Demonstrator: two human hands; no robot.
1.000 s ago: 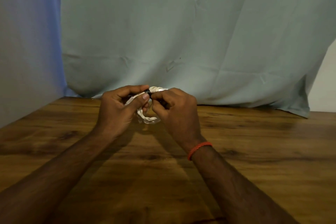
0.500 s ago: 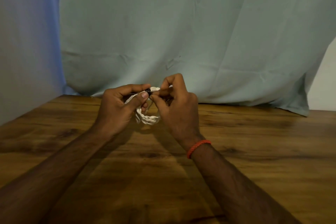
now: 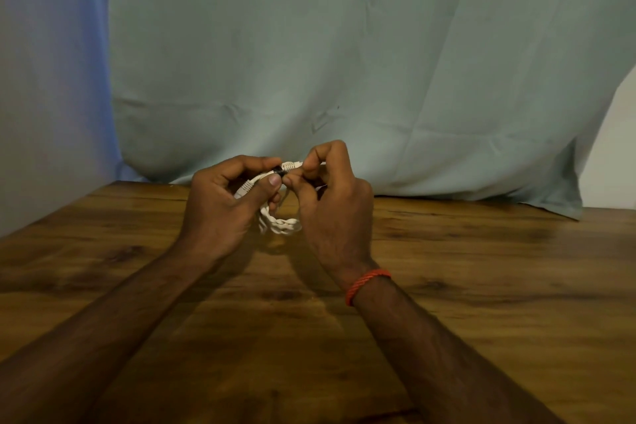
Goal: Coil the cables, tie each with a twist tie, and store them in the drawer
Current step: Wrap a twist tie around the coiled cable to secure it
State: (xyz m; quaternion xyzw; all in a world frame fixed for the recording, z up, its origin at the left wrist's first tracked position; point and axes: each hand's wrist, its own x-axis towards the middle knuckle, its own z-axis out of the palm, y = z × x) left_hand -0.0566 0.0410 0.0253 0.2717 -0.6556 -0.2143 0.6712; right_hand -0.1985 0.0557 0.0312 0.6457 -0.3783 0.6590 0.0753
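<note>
A coiled white cable (image 3: 281, 224) hangs between my two hands above the far middle of the wooden table (image 3: 481, 286). My left hand (image 3: 220, 206) grips the coil's upper left part, thumb pressed near a small black twist tie (image 3: 277, 170) that wraps the coil's top. My right hand (image 3: 330, 203) pinches at that tie with thumb and curled fingers, the forefinger raised. A white connector end (image 3: 245, 186) shows by my left thumb. Much of the coil is hidden behind my fingers. No drawer is in view.
A pale green cloth (image 3: 344, 62) hangs behind the table's far edge, with a bluish wall (image 3: 51, 79) at left. A red thread band (image 3: 367, 282) sits on my right wrist. Bare wood lies on both sides of my arms.
My right forefinger lifted up off the coil's top and the right hand shifted slightly while working the tie. The left hand and the coil have stayed nearly still.
</note>
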